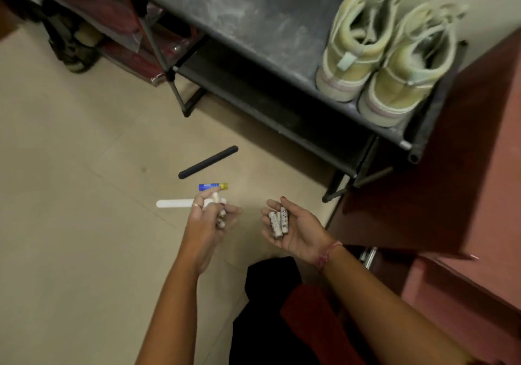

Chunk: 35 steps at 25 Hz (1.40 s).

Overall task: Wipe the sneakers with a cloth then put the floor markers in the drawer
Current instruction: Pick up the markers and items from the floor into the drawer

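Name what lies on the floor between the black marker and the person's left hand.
In the head view, a blue marker with a yellow cap lies between the black marker and the left hand, on the floor.

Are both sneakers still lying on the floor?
No, both sneakers stand side by side on the top shelf of the shoe rack.

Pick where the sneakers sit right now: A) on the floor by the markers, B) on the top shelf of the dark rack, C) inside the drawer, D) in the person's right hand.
B: both sneakers stand side by side on the top shelf of the dark rack, while the right hand holds only markers.
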Available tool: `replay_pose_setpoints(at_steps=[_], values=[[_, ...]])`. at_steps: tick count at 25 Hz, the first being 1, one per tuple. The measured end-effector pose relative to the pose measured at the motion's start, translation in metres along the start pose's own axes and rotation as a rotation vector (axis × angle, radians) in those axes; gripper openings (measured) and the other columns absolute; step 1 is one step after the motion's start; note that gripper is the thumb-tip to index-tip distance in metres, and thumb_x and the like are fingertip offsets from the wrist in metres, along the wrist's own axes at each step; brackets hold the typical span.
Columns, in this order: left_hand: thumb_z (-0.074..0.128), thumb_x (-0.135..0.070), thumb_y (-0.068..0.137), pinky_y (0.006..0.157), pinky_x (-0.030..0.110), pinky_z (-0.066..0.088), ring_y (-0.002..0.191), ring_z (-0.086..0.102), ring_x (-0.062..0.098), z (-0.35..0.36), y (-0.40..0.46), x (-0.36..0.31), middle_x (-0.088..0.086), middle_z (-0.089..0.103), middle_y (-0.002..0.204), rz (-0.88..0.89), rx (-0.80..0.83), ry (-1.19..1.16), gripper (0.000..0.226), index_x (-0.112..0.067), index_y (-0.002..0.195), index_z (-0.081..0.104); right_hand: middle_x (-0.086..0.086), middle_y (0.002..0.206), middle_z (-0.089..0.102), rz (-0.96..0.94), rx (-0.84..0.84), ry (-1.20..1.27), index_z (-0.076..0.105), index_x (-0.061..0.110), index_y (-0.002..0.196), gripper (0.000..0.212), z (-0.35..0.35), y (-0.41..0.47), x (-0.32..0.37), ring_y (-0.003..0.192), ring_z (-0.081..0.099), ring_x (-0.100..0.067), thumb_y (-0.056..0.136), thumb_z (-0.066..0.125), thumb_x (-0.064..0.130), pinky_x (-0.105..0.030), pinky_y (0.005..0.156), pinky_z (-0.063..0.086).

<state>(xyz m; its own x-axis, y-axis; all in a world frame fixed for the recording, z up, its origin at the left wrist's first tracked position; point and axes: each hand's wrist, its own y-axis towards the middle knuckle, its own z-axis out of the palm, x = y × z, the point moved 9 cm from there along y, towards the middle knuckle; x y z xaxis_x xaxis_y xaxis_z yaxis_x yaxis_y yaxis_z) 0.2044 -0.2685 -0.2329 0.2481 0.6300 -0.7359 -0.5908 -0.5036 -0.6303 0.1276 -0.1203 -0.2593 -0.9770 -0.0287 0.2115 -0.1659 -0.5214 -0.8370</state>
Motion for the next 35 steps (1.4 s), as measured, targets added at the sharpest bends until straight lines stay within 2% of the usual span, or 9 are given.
replay_pose_setpoints(at_steps=[7, 10, 13, 18, 21, 24, 26, 30, 35], values=[[0.053, -0.015, 0.097, 0.091, 0.042, 0.054, 0.095, 0.070, 0.027, 0.101, -0.120, -0.031, 0.015, 0.066, 0.104, -0.225, 0.193, 0.066, 0.015, -0.008, 0.111, 0.055, -0.006, 0.104, 0.070, -0.216, -0.019, 0.065, 0.062, 0.013, 0.112, 0.031, 0.000, -0.169, 0.019, 0.084, 0.068, -0.016, 0.097, 0.045, 0.033, -0.031, 0.071, 0.057], [0.056, -0.026, 0.096, 0.084, 0.039, 0.056, 0.097, 0.069, 0.028, 0.143, -0.172, -0.030, 0.017, 0.066, 0.110, -0.338, 0.275, 0.116, 0.025, -0.007, 0.113, 0.056, -0.011, 0.115, 0.066, -0.314, -0.022, 0.101, 0.061, 0.009, 0.118, 0.034, -0.007, -0.238, 0.018, 0.097, 0.065, -0.022, 0.095, 0.047, 0.029, -0.037, 0.085, 0.053], [0.054, -0.030, 0.097, 0.075, 0.037, 0.059, 0.078, 0.068, 0.022, 0.190, -0.229, -0.022, 0.011, 0.067, 0.087, -0.411, 0.408, 0.122, 0.022, -0.009, 0.103, 0.058, -0.016, 0.123, 0.062, -0.407, -0.011, 0.143, 0.055, 0.004, 0.125, 0.038, -0.015, -0.299, 0.012, 0.107, 0.061, -0.027, 0.092, 0.050, 0.023, -0.043, 0.102, 0.043], [0.050, -0.031, 0.098, 0.067, 0.033, 0.055, 0.066, 0.067, 0.017, 0.236, -0.294, 0.015, 0.005, 0.067, 0.071, -0.426, 0.495, 0.148, 0.026, -0.013, 0.083, 0.060, -0.019, 0.121, 0.063, -0.572, -0.047, 0.165, 0.050, 0.002, 0.129, 0.035, -0.046, -0.373, -0.006, 0.113, 0.060, -0.029, 0.094, 0.046, 0.010, -0.038, 0.091, 0.053], [0.050, -0.029, 0.098, 0.067, 0.032, 0.054, 0.065, 0.066, 0.016, 0.250, -0.324, 0.044, 0.005, 0.067, 0.072, -0.464, 0.518, 0.115, 0.026, -0.012, 0.082, 0.061, -0.019, 0.121, 0.063, -0.611, -0.119, 0.180, 0.049, 0.001, 0.129, 0.034, -0.076, -0.396, -0.021, 0.117, 0.058, -0.031, 0.095, 0.042, 0.000, -0.041, 0.097, 0.049], [0.051, -0.028, 0.098, 0.068, 0.032, 0.056, 0.072, 0.067, 0.015, 0.257, -0.339, 0.079, 0.005, 0.068, 0.080, -0.510, 0.535, 0.096, 0.020, -0.011, 0.100, 0.062, -0.014, 0.118, 0.066, -0.614, -0.188, 0.225, 0.050, 0.002, 0.129, 0.034, -0.109, -0.405, -0.037, 0.118, 0.058, -0.027, 0.096, 0.043, -0.001, -0.045, 0.107, 0.040], [0.052, -0.030, 0.098, 0.072, 0.033, 0.057, 0.078, 0.070, 0.016, 0.259, -0.343, 0.102, 0.006, 0.071, 0.085, -0.574, 0.554, 0.090, 0.024, -0.010, 0.108, 0.062, -0.011, 0.117, 0.067, -0.611, -0.228, 0.221, 0.050, 0.004, 0.129, 0.034, -0.128, -0.409, -0.044, 0.113, 0.062, -0.022, 0.096, 0.044, 0.002, -0.038, 0.102, 0.045], [0.056, -0.033, 0.095, 0.069, 0.031, 0.056, 0.071, 0.069, 0.014, 0.261, -0.336, 0.129, 0.004, 0.070, 0.081, -0.644, 0.552, 0.153, 0.022, -0.013, 0.099, 0.063, -0.010, 0.120, 0.065, -0.625, -0.296, 0.096, 0.048, 0.008, 0.130, 0.035, -0.145, -0.407, -0.051, 0.106, 0.065, -0.018, 0.096, 0.043, 0.000, -0.025, 0.083, 0.055], [0.061, -0.024, 0.092, 0.059, 0.023, 0.053, 0.062, 0.063, 0.009, 0.261, -0.323, 0.150, 0.000, 0.067, 0.071, -0.634, 0.490, 0.246, 0.014, -0.012, 0.098, 0.064, -0.005, 0.122, 0.062, -0.664, -0.402, -0.003, 0.053, 0.011, 0.125, 0.036, -0.166, -0.396, -0.051, 0.112, 0.061, -0.016, 0.091, 0.053, -0.001, -0.031, 0.097, 0.050]])
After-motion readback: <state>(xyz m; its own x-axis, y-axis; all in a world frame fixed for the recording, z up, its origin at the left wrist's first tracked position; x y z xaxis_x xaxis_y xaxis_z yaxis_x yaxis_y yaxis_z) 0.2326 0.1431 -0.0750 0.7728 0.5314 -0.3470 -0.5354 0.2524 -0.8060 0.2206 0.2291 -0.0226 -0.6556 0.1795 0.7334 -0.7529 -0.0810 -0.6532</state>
